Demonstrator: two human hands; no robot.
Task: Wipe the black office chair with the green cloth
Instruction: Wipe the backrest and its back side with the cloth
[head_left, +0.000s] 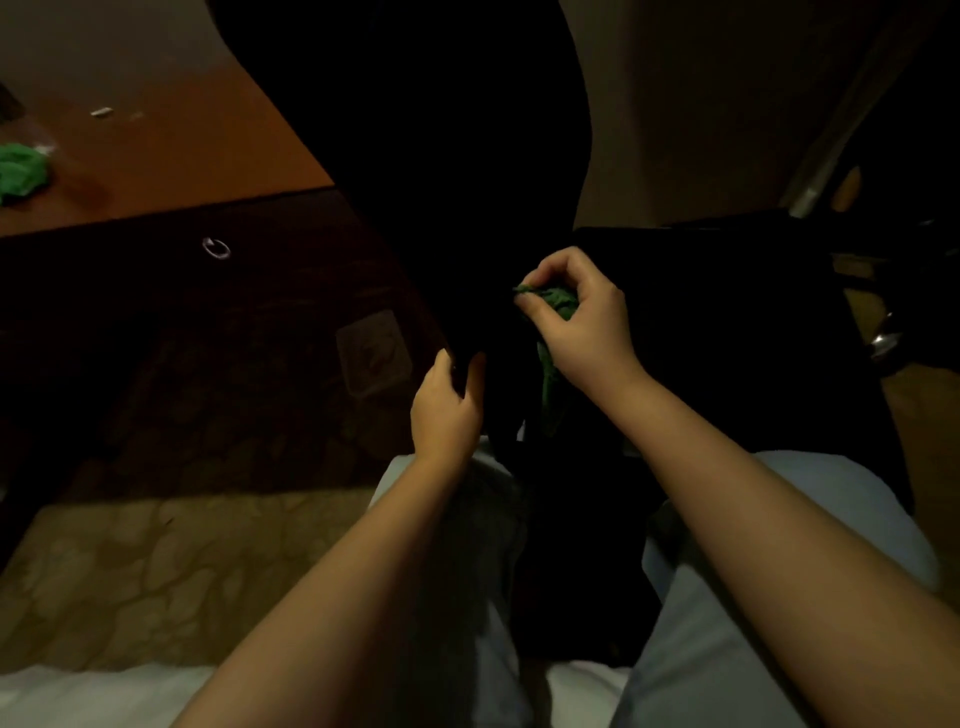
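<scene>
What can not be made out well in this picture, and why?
Head view:
- black office chair: darkness swallows its shape and any dirt.
- green cloth: mostly covered by the right hand.
- left hand: fingertips hidden by the chair's edge.
- second green cloth on the desk: cut by the left edge.
- small white item: too small.

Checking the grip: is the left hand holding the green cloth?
No, the right hand pinches the green cloth; the left hand grips the black chair.

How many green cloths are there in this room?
2. One green cloth is bunched in the right hand against the chair; a second cloth lies on the desk at far left. The dim room may hide more.
</scene>
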